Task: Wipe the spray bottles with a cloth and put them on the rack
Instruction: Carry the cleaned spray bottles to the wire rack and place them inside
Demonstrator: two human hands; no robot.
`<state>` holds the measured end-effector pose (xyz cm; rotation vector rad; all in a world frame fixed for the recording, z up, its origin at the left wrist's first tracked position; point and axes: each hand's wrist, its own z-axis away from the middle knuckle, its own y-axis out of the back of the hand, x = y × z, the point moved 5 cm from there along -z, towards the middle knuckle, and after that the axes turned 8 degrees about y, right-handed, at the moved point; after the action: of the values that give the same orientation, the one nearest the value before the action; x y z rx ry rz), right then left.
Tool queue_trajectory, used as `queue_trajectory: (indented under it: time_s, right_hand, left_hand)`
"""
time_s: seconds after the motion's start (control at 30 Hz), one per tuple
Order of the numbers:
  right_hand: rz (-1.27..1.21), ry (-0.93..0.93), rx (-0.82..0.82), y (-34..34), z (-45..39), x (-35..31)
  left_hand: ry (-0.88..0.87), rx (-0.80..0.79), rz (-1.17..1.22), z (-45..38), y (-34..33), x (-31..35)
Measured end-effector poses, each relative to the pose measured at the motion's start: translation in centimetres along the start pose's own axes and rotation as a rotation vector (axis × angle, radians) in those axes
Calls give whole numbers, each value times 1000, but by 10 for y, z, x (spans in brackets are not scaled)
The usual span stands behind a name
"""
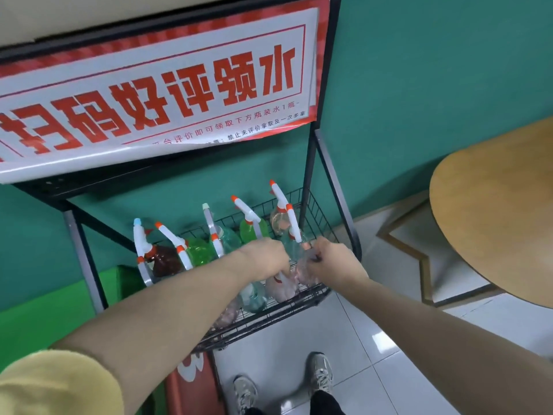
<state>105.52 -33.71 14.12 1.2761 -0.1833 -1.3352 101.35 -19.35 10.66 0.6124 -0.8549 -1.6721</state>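
fingers of left hand [266,259] hidden, sign [155,85] cropped left

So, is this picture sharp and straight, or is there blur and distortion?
Head view: the hands, left hand and right hand, look soft with motion blur; wide-angle lens bends the rack posts and table edge; the sign text reads clearly; lighting even, without harsh glare.

rack [311,298]: black wire basket shelf | load: spray bottles [254,226] standing in rows
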Motion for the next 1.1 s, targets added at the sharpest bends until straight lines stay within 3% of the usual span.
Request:
queue_trajectory:
  time_s: [0.17, 0.67, 0.77, 0.87, 0.97, 1.1]
  right_hand:
    - [78, 12, -78, -19, -2, 0]
    - [43, -60, 17, -8, -27, 5]
    - [67, -24, 94, 12, -42, 2]
    - [65, 7, 74, 23, -68, -7]
    - [122, 82, 69, 29, -101, -25]
    - [235, 73, -41, 24, -150, -39]
  left_hand:
    - [-102, 25, -24, 1, -4, -5]
    - [-119, 196, 31, 23, 5, -14]
    - [138, 364, 267, 33, 22, -33]
    - [584, 578, 712, 37, 28, -65]
    - [903, 494, 1046, 21, 15, -89]
    - [1030, 319, 1012, -1, 13, -105]
